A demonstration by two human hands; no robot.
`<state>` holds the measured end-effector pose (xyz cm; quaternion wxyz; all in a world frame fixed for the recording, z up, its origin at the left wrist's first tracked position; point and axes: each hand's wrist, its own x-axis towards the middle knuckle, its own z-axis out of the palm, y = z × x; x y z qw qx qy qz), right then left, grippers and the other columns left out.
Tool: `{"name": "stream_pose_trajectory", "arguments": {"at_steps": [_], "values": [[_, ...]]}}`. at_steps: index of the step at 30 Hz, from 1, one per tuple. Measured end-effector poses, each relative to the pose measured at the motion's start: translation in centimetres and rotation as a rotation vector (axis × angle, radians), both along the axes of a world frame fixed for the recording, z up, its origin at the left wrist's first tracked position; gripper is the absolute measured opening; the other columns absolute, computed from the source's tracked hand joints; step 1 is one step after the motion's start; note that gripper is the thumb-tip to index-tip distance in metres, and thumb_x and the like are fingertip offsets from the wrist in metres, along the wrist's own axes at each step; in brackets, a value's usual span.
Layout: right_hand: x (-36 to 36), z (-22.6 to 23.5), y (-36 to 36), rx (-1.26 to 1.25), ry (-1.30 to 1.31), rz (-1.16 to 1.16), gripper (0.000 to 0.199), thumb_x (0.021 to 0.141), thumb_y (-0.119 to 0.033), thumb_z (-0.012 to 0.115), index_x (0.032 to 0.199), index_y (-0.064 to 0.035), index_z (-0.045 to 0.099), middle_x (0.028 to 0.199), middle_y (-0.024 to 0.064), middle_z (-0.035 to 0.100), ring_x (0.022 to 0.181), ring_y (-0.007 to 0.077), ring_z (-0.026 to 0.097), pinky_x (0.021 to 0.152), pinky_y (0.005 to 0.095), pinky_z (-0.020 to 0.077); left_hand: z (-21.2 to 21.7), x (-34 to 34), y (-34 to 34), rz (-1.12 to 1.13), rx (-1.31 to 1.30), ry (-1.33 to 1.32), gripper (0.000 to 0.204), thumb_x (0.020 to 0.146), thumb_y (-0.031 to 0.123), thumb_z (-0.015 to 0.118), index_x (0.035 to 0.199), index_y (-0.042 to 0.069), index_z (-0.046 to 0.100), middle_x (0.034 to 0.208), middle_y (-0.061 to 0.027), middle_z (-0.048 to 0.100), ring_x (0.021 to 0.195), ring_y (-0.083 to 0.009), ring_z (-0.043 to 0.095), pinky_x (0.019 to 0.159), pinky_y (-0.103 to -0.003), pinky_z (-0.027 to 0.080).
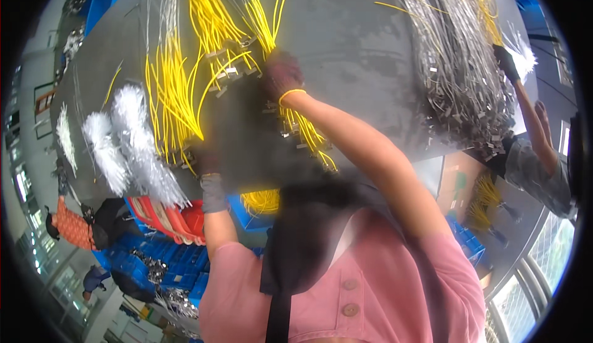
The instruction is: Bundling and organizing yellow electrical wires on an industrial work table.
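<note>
Yellow wires (172,89) with small metal connectors on their ends lie in loose bundles on a grey table. My right hand (284,73), in a dark reddish glove, is closed around another bundle of yellow wires (262,25), whose connector ends (309,134) stick out below it. Near the table's front edge is my left hand (207,159), gloved and in shadow. Yellow wires run together to a point at its fingertips, where it grips them; the fingers themselves are dark and blurred. Between the hands, a middle bundle of yellow wires (210,9) ends in connectors.
White bundles of ties (130,136) lie to the left. A large pile of grey wires (460,77) covers the table's right side, where a co-worker's gloved hand (506,63) reaches in. Red trays (170,219) and blue bins (185,262) stand below the front edge.
</note>
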<state>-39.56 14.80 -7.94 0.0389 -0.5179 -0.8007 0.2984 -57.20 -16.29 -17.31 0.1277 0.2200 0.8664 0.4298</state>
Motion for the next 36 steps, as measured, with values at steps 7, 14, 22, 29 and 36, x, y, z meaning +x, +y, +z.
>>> {"name": "stream_pose_trajectory", "arguments": {"at_steps": [7, 14, 22, 29, 36], "values": [[-0.9, 0.2, -0.7, -0.097, 0.092, 0.260, 0.064, 0.077, -0.039, 0.080, 0.119, 0.0049, 0.058, 0.115, 0.0282, 0.067, 0.106, 0.0448, 0.068, 0.090, 0.0507, 0.0560, 10.3, 6.0, 6.9, 0.121, 0.197, -0.488, 0.032, 0.098, 0.029, 0.063, 0.106, -0.001, 0.069, 0.095, -0.0093, 0.069, 0.085, -0.0199, 0.068, 0.081, -0.035, 0.056], [8.7, 2.1, -0.6, 0.117, 0.327, 0.075, 0.038, 0.093, -0.039, 0.061, 0.103, -0.0026, 0.068, 0.100, 0.0229, 0.072, 0.093, 0.0449, 0.069, 0.080, 0.0523, 0.0540, 12.7, 8.6, 8.8, 0.084, 0.400, -0.710, 0.034, 0.103, 0.028, 0.062, 0.114, -0.003, 0.068, 0.106, -0.0128, 0.071, 0.088, -0.0213, 0.070, 0.081, -0.035, 0.060], [28.8, -3.0, -10.5, -0.441, 0.179, 0.837, 0.029, 0.093, -0.031, 0.065, 0.107, -0.0076, 0.074, 0.088, 0.0163, 0.073, 0.078, 0.0307, 0.070, 0.074, 0.0419, 0.0561, 13.3, 10.7, 12.5, -0.112, 0.229, -0.459, 0.033, 0.101, 0.030, 0.065, 0.113, -0.001, 0.069, 0.099, -0.0128, 0.074, 0.069, -0.0168, 0.069, 0.064, -0.031, 0.059], [29.5, -7.1, -12.7, -0.864, 0.266, 0.355, 0.067, 0.084, -0.047, 0.078, 0.135, -0.0047, 0.065, 0.113, 0.0146, 0.075, 0.096, 0.0199, 0.069, 0.088, 0.0359, 0.0545, 10.0, 12.9, 20.8, -0.380, 0.413, -0.485, 0.025, 0.100, 0.020, 0.068, 0.111, -0.001, 0.071, 0.097, -0.0078, 0.073, 0.082, -0.0151, 0.069, 0.075, -0.028, 0.056], [28.2, 6.3, -10.8, -0.927, 0.387, 0.194, 0.051, 0.095, -0.034, 0.065, 0.137, -0.0058, 0.062, 0.128, 0.0129, 0.070, 0.116, 0.0214, 0.064, 0.103, 0.0364, 0.0468, 1.3, 15.5, 29.0, -0.691, 0.351, -0.485, 0.016, 0.100, 0.017, 0.064, 0.104, 0.002, 0.067, 0.078, -0.0024, 0.065, 0.070, -0.0126, 0.064, 0.059, -0.028, 0.052]]}}
